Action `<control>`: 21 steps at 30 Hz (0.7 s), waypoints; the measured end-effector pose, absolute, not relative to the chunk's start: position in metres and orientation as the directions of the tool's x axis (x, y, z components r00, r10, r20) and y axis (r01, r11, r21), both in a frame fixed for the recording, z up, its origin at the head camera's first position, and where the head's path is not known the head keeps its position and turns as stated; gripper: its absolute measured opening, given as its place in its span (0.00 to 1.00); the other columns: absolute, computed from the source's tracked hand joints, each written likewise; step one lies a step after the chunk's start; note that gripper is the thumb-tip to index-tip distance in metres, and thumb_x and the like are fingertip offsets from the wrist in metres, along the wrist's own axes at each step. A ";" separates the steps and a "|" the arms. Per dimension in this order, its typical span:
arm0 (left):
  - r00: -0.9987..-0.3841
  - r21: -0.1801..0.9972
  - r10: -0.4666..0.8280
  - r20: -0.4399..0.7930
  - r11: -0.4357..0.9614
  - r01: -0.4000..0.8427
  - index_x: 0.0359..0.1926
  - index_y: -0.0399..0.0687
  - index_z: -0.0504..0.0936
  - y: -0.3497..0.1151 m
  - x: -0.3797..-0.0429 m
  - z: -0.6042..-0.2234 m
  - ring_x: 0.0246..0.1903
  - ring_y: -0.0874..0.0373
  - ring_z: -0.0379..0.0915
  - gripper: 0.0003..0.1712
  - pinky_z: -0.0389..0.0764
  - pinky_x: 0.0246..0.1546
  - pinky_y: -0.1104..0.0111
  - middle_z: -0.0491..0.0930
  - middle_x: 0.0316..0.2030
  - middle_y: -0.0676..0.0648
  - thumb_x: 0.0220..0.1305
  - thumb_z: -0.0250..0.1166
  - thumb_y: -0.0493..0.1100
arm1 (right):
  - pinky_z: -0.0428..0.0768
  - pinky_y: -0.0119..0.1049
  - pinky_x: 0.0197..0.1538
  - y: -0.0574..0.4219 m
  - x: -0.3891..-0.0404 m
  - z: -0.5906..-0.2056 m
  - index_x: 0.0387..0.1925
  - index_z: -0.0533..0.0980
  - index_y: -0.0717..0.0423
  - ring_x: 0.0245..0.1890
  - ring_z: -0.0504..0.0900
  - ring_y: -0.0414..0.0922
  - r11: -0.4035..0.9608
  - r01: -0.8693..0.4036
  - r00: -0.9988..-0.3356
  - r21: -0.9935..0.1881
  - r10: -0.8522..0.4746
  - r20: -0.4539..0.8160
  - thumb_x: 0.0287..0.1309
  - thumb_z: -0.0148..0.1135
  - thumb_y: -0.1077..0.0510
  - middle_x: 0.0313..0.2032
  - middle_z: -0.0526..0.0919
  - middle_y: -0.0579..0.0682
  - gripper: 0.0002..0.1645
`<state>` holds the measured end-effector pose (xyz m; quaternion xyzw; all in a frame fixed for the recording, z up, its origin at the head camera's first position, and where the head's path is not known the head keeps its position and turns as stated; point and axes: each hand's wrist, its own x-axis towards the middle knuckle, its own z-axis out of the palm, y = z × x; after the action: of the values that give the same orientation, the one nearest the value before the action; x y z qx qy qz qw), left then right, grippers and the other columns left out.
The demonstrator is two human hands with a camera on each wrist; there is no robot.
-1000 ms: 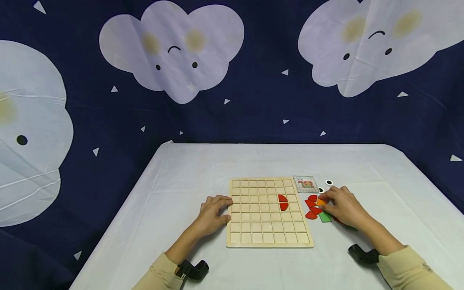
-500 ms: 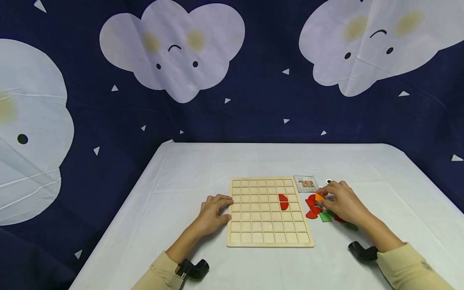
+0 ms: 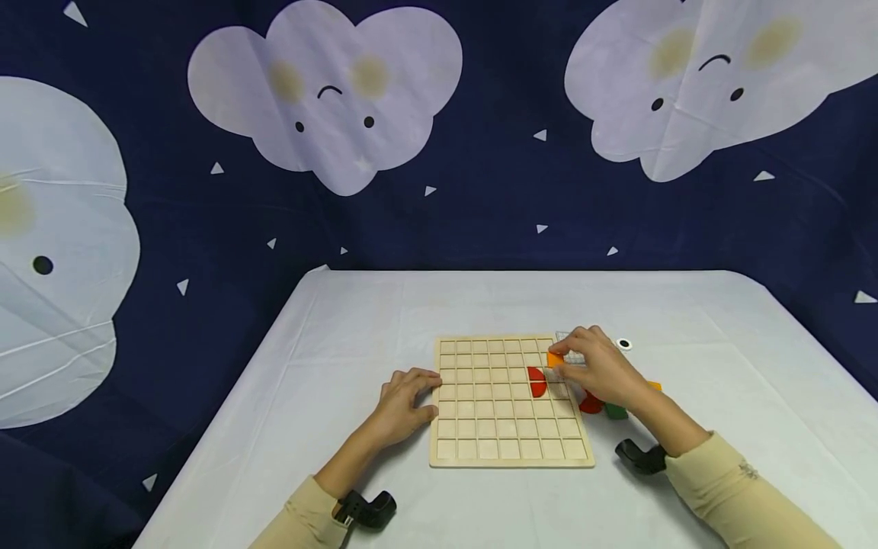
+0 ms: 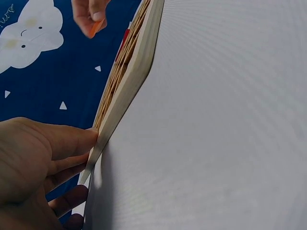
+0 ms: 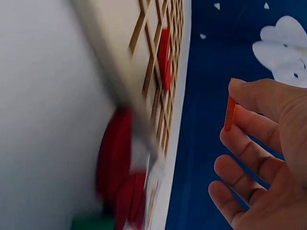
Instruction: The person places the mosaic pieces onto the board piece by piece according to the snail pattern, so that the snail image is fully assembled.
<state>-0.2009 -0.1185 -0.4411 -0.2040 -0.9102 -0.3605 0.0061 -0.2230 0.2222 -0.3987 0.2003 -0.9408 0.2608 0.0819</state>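
Note:
A pale wooden grid board (image 3: pixel 507 462) lies on the white table. Along its left edge rest the spread fingertips of my left hand (image 3: pixel 401 404); the left wrist view shows those fingers mostly straight against the rim (image 4: pixel 128 88). My right hand (image 3: pixel 607 370) pinches an orange flat tile (image 3: pixel 555 359) between thumb and fingers, over the board's upper right corner. Edge-on in the right wrist view, the orange tile (image 5: pixel 230 113) is held clear of the board. Two red quarter-round pieces (image 3: pixel 537 382) sit on the grid, forming a half disc.
Right of the board lie loose red pieces (image 3: pixel 591 403), a green piece (image 3: pixel 615 411) and an orange piece (image 3: pixel 655 386), partly hidden by my right arm. A black-and-white eye disc (image 3: pixel 623 344) is farther back. My right hand mostly covers a pattern card (image 3: pixel 562 335).
My right hand has lifted the orange tile from the loose pieces and carried it left to the board's upper right corner. My left hand has stayed on the left edge.

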 end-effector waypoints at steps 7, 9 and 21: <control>-0.920 0.652 0.362 0.154 0.662 0.369 0.53 0.43 0.79 -0.118 -0.201 -0.441 0.52 0.54 0.62 0.23 0.57 0.51 0.56 0.74 0.57 0.51 0.54 0.66 0.38 | 0.67 0.39 0.40 0.191 -0.233 -0.399 0.43 0.82 0.50 0.41 0.69 0.44 0.759 -0.442 -0.897 -0.478 -0.367 0.247 0.49 0.69 0.54 0.39 0.80 0.44 0.16; -0.919 0.650 0.362 0.154 0.663 0.370 0.53 0.43 0.79 -0.117 -0.201 -0.441 0.53 0.54 0.62 0.23 0.57 0.51 0.56 0.74 0.57 0.51 0.53 0.66 0.38 | 0.66 0.39 0.39 0.186 -0.236 -0.401 0.43 0.82 0.49 0.41 0.69 0.44 0.756 -0.450 -0.893 -0.475 -0.381 0.240 0.49 0.68 0.54 0.39 0.79 0.44 0.16; -0.920 0.651 0.362 0.152 0.663 0.369 0.53 0.44 0.79 -0.117 -0.199 -0.440 0.52 0.54 0.62 0.23 0.57 0.51 0.55 0.75 0.57 0.51 0.54 0.66 0.38 | 0.66 0.35 0.38 0.177 -0.246 -0.414 0.43 0.82 0.51 0.37 0.67 0.42 0.745 -0.456 -0.886 -0.487 -0.430 0.173 0.52 0.67 0.53 0.39 0.79 0.45 0.16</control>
<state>-0.1990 -0.1170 -0.4403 -0.2005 -0.9118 -0.3583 0.0048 -0.2463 0.1767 -0.4138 0.2372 -0.9337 0.2672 0.0249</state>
